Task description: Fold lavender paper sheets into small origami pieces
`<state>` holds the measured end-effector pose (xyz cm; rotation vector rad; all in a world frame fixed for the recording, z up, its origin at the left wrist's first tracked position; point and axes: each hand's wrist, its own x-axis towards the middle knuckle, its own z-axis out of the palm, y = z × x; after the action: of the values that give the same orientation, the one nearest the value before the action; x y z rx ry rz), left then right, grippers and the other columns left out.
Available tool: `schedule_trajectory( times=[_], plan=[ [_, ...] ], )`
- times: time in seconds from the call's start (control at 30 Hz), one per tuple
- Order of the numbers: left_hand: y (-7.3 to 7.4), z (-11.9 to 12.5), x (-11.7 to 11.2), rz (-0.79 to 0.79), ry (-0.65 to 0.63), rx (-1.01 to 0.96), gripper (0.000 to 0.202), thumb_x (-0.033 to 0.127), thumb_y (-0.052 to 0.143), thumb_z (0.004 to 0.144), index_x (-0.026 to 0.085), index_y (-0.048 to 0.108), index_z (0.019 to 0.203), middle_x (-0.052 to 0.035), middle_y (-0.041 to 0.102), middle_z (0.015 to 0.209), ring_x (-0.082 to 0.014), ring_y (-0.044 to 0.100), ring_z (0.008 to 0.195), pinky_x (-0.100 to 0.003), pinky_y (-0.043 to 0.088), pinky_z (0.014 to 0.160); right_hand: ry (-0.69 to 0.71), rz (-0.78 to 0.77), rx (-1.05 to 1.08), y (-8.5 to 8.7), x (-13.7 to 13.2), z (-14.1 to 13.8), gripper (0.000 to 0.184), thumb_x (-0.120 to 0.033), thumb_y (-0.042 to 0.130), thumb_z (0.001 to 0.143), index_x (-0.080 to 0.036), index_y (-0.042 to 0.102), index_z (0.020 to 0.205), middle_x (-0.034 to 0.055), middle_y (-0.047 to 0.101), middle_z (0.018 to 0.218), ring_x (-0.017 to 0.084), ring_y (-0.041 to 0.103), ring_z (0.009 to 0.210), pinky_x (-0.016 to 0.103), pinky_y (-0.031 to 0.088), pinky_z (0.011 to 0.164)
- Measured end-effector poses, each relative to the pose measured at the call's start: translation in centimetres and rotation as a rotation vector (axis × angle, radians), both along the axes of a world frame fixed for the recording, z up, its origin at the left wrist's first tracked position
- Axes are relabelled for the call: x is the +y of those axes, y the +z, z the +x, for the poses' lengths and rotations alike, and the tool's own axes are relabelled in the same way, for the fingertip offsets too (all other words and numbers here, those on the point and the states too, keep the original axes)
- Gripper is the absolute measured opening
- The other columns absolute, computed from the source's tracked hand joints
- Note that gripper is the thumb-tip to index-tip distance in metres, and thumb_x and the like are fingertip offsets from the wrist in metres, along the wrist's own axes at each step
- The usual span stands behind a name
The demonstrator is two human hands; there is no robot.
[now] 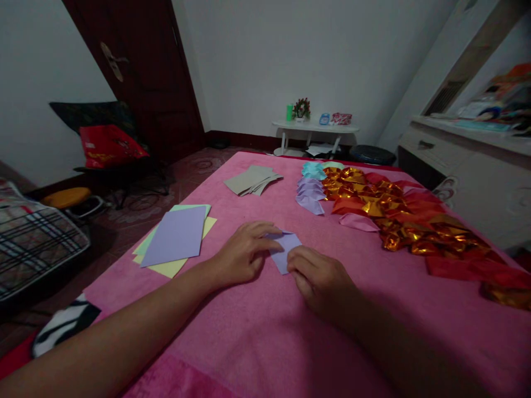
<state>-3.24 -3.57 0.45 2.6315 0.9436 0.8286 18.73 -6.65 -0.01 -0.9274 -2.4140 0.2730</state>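
Observation:
A small folded lilac paper [285, 250] lies on the pink cloth [257, 326] in front of me. My left hand [243, 253] rests on its left side, fingers curled with the tips pressing the paper's upper edge. From the right, my right hand [317, 276] comes in with bent fingers and pinches the paper's lower right edge. Both hands hold this one piece flat against the cloth.
A stack of lilac, green and yellow sheets [176, 236] lies to the left. Grey sheets [253, 180] lie further back. Folded lilac pieces [310, 194] and a long pile of gold and red foil folds [398, 213] spread along the right. A white side table [315, 128] stands by the wall.

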Motion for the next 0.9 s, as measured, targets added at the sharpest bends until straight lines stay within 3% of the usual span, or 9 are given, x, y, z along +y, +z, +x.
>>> schedule_trajectory(
  times=[0.07,0.17,0.23,0.33,0.43,0.57,0.9],
  plan=[
    [0.3,0.1,-0.6,-0.024,-0.050,0.031,0.043,0.005,0.054,0.068,0.023,0.066,0.106,-0.0053,0.061,0.121,-0.0218,0.054,0.112,-0.041,0.040,0.100,-0.009,-0.119,0.150,0.1,0.2,0.1,0.026,0.003,0.043,0.072,-0.019,0.049,0.085,0.0032,0.053,0.087,0.015,0.051,0.077,0.027,0.041,0.069],
    [0.7,0.2,-1.0,-0.083,-0.071,0.045,0.035,0.022,0.065,0.071,0.021,0.066,0.106,-0.0071,0.061,0.118,-0.0222,0.057,0.105,-0.038,0.044,0.094,-0.057,-0.275,0.314,0.1,0.4,0.3,0.034,0.005,0.042,0.065,-0.021,0.046,0.086,0.0017,0.050,0.090,0.012,0.049,0.071,0.024,0.042,0.063],
    [0.8,0.4,-1.0,-0.104,-0.057,0.041,0.032,0.031,0.068,0.073,0.022,0.067,0.104,-0.0068,0.062,0.117,-0.0226,0.056,0.105,-0.037,0.045,0.092,-0.096,-0.376,0.372,0.0,0.5,0.3,0.037,0.004,0.044,0.064,-0.021,0.046,0.091,0.0003,0.049,0.088,0.010,0.049,0.066,0.023,0.042,0.058],
    [0.5,0.7,-0.8,-0.114,-0.021,0.026,0.021,0.033,0.062,0.082,0.023,0.070,0.098,-0.0053,0.064,0.113,-0.0205,0.057,0.103,-0.035,0.045,0.090,-0.158,-0.485,0.458,-0.1,0.6,0.3,0.044,0.000,0.049,0.067,-0.023,0.044,0.105,-0.0021,0.049,0.081,0.010,0.050,0.062,0.021,0.041,0.052],
    [0.2,1.0,-0.8,-0.123,-0.004,-0.005,0.020,0.030,0.055,0.087,0.023,0.072,0.095,-0.0049,0.065,0.110,-0.0186,0.058,0.100,-0.033,0.045,0.088,-0.232,-0.463,0.524,-0.1,0.7,0.3,0.036,-0.006,0.053,0.071,-0.021,0.048,0.103,-0.0010,0.050,0.083,0.010,0.052,0.062,0.021,0.041,0.050],
    [-0.1,1.2,-0.9,-0.177,0.040,-0.067,0.017,0.029,0.057,0.085,0.023,0.073,0.092,-0.0050,0.066,0.107,-0.0185,0.058,0.098,-0.033,0.045,0.086,-0.295,-0.331,0.416,0.2,0.8,0.3,0.008,-0.010,0.055,0.075,-0.018,0.056,0.073,0.0006,0.052,0.079,0.009,0.049,0.060,0.022,0.039,0.052],
    [-0.1,1.7,-0.4,-0.355,0.059,-0.189,0.010,0.021,0.064,0.080,0.022,0.074,0.081,-0.0048,0.063,0.102,-0.0171,0.057,0.096,-0.032,0.043,0.087,-0.264,-0.312,0.221,-0.2,1.0,0.3,0.017,-0.007,0.050,0.077,-0.017,0.064,0.074,0.0007,0.053,0.075,0.010,0.048,0.061,0.025,0.037,0.056]
  ],
)
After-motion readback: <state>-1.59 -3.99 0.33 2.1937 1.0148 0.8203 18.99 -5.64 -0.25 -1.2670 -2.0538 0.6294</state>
